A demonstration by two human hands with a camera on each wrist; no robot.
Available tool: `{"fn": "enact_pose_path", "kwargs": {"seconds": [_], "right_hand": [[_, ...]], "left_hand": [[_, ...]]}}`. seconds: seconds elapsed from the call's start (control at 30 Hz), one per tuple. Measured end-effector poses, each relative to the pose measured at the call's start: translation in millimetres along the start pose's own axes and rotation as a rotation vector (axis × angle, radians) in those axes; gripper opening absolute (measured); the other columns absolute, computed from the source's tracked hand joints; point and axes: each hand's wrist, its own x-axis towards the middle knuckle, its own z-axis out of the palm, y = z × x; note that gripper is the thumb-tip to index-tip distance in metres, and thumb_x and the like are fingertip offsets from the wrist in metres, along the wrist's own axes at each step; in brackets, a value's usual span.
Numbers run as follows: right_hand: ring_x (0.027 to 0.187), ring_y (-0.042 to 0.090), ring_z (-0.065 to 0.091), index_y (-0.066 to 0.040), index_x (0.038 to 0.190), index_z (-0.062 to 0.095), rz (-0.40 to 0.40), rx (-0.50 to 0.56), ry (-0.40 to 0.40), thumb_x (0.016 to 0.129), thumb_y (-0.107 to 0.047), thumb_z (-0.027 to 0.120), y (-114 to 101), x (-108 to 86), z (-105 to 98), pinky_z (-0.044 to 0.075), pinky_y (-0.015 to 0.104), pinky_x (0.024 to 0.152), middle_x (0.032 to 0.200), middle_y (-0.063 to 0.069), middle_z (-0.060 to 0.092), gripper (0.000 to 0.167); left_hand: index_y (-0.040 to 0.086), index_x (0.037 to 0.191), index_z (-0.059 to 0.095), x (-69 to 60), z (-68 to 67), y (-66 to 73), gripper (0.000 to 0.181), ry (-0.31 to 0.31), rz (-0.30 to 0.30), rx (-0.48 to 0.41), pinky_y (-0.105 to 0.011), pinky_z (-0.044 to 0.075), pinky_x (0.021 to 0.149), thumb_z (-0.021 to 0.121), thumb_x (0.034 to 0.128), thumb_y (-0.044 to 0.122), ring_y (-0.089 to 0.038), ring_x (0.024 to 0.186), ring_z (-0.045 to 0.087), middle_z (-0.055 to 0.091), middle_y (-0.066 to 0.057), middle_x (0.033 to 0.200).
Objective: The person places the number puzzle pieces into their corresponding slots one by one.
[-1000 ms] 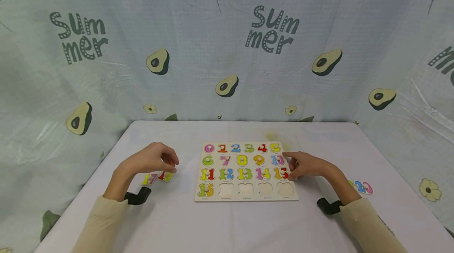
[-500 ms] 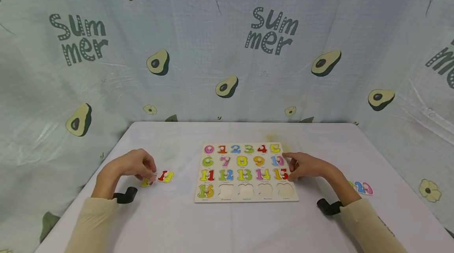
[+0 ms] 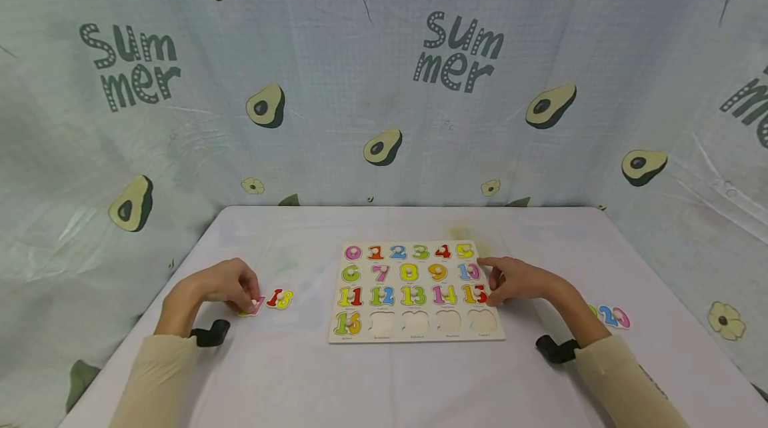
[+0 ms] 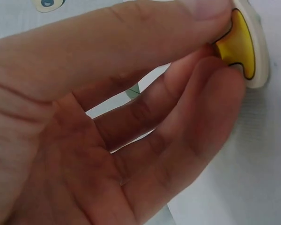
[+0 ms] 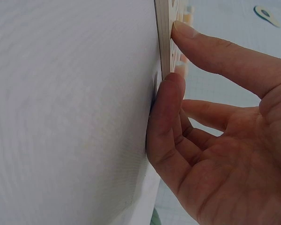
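Note:
My left hand [image 3: 225, 283] pinches the yellow-and-pink 17 puzzle piece [image 3: 259, 306] between thumb and fingertips at the table's left. In the left wrist view, the yellow part of the piece [image 4: 246, 44] shows past the fingertips; the rest is hidden. Just right of it lies the red-and-yellow 18 piece [image 3: 279, 299]. The wooden number puzzle board [image 3: 417, 339] lies mid-table, with 0 to 16 seated and several bare recesses in its bottom row. My right hand [image 3: 521, 279] holds the board's right edge, thumb on top [image 5: 185, 30] and fingers curled against the side.
Beyond the right forearm lies the blue-and-pink 20 piece [image 3: 613, 317], with a green bit of another piece beside it, partly hidden by the arm. A white cloth covers the table [image 3: 390, 388]. Behind hangs an avocado-printed curtain [image 3: 324, 48].
My left hand has moved left and down, from above the 17 and 18 pieces onto the 17, and now pinches it. The right hand stays at the board's edge.

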Motion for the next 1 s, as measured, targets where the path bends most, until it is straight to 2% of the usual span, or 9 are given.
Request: {"fn": "enact_pose_path", "kwargs": {"seconds": [0.63,1.0], "right_hand": [[0.082,0.019,0.054,0.007,0.155,0.037,-0.008,0.014,-0.004,0.081,-0.011,0.083,1.4,0.6,-0.1,0.049,0.031,0.071,0.091,0.007,0.056,0.088],[0.083,0.020,0.054,0.007,0.154,0.037,-0.011,0.022,-0.010,0.081,-0.011,0.082,1.7,0.4,-0.7,0.047,0.032,0.071,0.090,0.007,0.056,0.088]], "left_hand": [[0.003,0.085,0.072,-0.6,0.3,1.4,0.011,0.017,-0.018,0.028,-0.029,0.054,0.069,0.082,0.0801,0.005,-0.016,0.070,0.060,0.066,-0.003,0.080],[0.004,0.085,0.072,-4.4,-1.6,4.6,0.010,0.053,-0.019,0.037,-0.031,0.056,0.069,0.081,0.0801,0.005,-0.018,0.071,0.060,0.066,-0.005,0.081]]}}
